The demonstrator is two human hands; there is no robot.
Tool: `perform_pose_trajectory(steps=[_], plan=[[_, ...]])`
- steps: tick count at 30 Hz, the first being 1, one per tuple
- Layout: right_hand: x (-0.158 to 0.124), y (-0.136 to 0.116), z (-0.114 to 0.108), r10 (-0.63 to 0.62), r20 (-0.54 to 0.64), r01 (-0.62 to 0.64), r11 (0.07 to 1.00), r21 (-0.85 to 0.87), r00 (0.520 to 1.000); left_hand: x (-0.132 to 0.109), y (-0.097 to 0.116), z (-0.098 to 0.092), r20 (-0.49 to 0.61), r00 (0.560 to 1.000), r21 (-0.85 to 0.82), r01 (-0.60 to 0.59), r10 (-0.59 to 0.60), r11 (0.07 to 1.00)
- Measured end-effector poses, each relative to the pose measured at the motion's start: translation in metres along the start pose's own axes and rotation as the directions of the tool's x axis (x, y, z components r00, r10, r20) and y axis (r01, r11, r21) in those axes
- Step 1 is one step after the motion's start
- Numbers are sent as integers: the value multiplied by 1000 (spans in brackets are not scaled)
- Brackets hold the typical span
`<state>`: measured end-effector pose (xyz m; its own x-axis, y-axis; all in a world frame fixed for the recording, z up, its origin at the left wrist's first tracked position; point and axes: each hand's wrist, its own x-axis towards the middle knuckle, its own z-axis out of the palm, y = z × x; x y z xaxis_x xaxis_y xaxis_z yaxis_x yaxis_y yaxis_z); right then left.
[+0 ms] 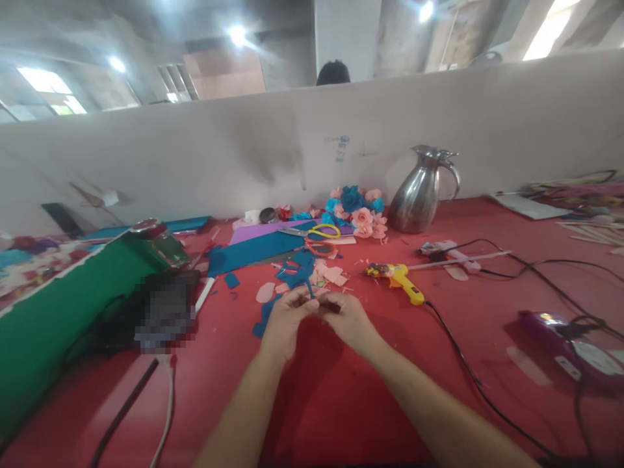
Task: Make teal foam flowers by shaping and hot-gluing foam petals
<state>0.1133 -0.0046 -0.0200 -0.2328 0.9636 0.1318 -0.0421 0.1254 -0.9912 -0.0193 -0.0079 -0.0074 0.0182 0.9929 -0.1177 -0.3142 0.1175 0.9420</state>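
Both hands meet above the red table, in the middle of the view. My left hand (285,325) is closed, its thumb and fingers pinching a narrow blue paper strip (310,287) that sticks up from the fingertips. Right beside it, my right hand (348,322) has its fingers curled and pressed together; what they grip is hidden. Just beyond the hands lie blue paper scraps (298,270) and pink paper scraps (331,273). Scissors with yellow and orange handles (324,231) rest on a blue paper sheet (253,252).
A yellow glue gun (407,285) and a pale purple one (461,257) lie to the right with trailing cords. Behind stand pink and blue paper flowers (361,214) and a steel jug (419,192). Leftward are a glass jar (163,244), a green panel (73,325) and a blurred-out dark object (168,309).
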Motion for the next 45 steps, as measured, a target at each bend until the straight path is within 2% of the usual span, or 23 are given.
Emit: perform_pose_trajectory(steps=[2, 5, 10, 15, 17, 21, 26, 39, 45], plan=[[-1, -3, 0, 15, -16, -15, 1000, -8, 1000, 0, 0, 0, 41, 997, -50, 72, -70, 996], [-1, -6, -1, 64, -27, -64, 998, -14, 998, 1, 0, -1, 56, 994, -85, 95, -90, 992], [-1, -5, -1, 54, -8, -54, 998, -11, 999, 2, -1, -2, 44, 998, -42, 47, -45, 998], [-1, 0, 1, 24, 29, -24, 999, -31, 999, 1, 1, 0, -48, 999, -14, 3, -4, 1000], [-1, 1, 1, 29, 28, -28, 999, -23, 999, 1, 2, 1, -34, 999, -13, 2, -3, 1000], [-2, -2, 1, 52, 17, -52, 999, 14, 999, -1, 1, 0, 65, 998, 7, 24, -25, 1000], [-2, -5, 2, 2, -16, -4, 998, -70, 1000, 0, 0, -2, 10, 999, 76, -50, 50, 996], [-2, 4, 8, 20, 4, -21, 1000, 14, 1000, 3, -3, -3, -92, 990, 138, -96, 109, 986], [-2, 5, 6, 23, -8, -23, 1000, -21, 1000, 1, -3, -1, -67, 993, 88, -93, 99, 992]])
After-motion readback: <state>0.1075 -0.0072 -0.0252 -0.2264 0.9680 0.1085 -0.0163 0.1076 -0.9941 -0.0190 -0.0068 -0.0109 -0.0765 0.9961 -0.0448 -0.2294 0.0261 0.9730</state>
